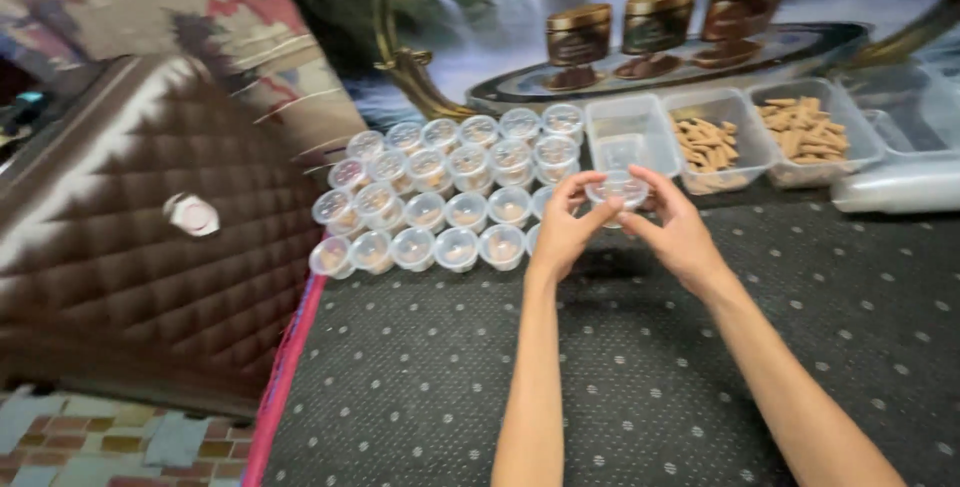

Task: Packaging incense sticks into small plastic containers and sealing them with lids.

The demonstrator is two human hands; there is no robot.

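Both my hands hold one small clear plastic cup with a lid above the dark dotted mat. My left hand grips its left side and my right hand its right side, fingertips on the rim. Just left of my hands stand several rows of lidded clear cups with pale brown filling, packed close together.
Behind my hands sits a clear rectangular tub. Two more tubs to its right hold brown stick-shaped biscuits. A roll of clear plastic lies at far right. A brown quilted cushion lies to the left. A printed banner hangs behind.
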